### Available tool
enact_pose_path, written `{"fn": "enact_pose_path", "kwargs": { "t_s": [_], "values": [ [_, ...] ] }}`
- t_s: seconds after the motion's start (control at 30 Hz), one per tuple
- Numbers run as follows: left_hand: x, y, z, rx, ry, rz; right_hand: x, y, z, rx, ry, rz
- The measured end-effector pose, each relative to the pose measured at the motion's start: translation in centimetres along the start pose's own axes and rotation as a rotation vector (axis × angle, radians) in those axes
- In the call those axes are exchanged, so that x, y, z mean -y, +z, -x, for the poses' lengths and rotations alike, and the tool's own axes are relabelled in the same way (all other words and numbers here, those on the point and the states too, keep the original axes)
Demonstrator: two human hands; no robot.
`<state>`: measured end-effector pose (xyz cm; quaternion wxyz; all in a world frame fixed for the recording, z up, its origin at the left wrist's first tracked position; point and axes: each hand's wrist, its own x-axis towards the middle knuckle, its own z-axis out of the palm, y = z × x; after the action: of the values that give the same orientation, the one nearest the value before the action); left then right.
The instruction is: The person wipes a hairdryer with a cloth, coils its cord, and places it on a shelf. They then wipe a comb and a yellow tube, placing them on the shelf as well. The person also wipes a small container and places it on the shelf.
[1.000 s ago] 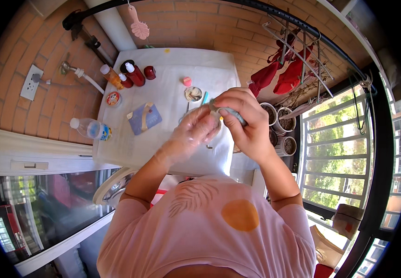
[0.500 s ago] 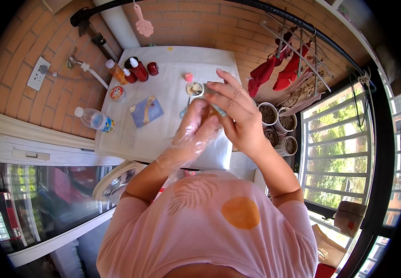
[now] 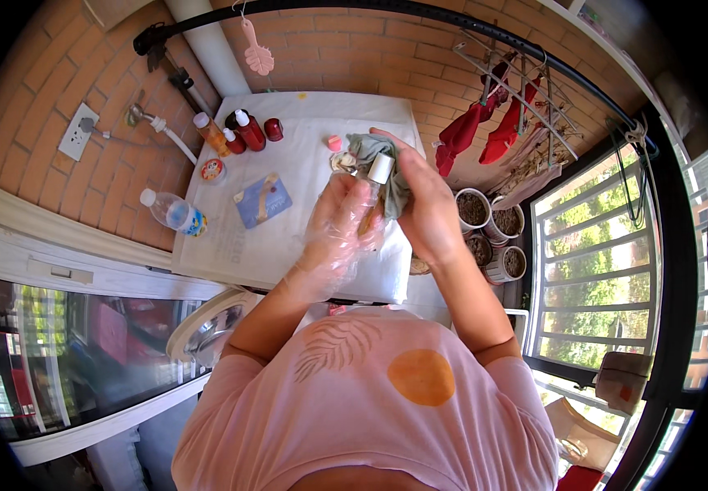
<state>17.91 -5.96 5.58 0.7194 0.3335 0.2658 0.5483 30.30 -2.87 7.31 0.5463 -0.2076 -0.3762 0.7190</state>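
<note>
My left hand (image 3: 333, 221), in a loose clear plastic glove, is closed round a small bottle with a silvery-white cap (image 3: 380, 168). Its body, partly hidden by the fingers, looks amber. Close beside it is my bare right hand (image 3: 429, 204), with a crumpled grey-green cloth (image 3: 364, 147) against its palm and fingers. The right fingers curve round the cloth, and their tips are partly hidden. Just beyond the left fingertips, a small round container (image 3: 342, 162) stands on the table. A small pink piece (image 3: 335, 143) sits behind it.
The white-covered table (image 3: 243, 250) holds a blue flat packet (image 3: 262, 201), red bottles (image 3: 249, 131), a small round tub (image 3: 212, 170) and, at its left edge, a clear plastic bottle (image 3: 175, 213). Plant pots (image 3: 473, 209) stand to the right. Red garments (image 3: 501, 131) hang above them.
The silvery-white cap and grey-green cloth have come into clear view between my hands. My right hand has turned and moved slightly down from over the left fingers.
</note>
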Motion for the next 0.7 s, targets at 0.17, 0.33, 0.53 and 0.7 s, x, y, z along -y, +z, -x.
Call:
{"fn": "enact_pose_path", "kwargs": {
  "t_s": [0.17, 0.33, 0.53, 0.7],
  "values": [
    [0.8, -0.3, 0.3, -0.089, 0.078, -0.086, -1.8, 0.1, 1.1, 0.015, -0.077, 0.365],
    [0.0, -0.3, 0.7, -0.137, 0.144, -0.351, -1.9, -1.5, 1.1, -0.026, -0.031, 0.376],
    [-4.9, -2.1, 0.2, 0.010, 0.330, -0.729, 0.6, -0.2, 2.3, 0.088, 0.225, 0.007],
    [-4.3, -0.7, -0.3, 0.119, -0.028, -0.429, 0.9, -0.1, 2.4, 0.129, 0.489, -0.295]
  ]
}}
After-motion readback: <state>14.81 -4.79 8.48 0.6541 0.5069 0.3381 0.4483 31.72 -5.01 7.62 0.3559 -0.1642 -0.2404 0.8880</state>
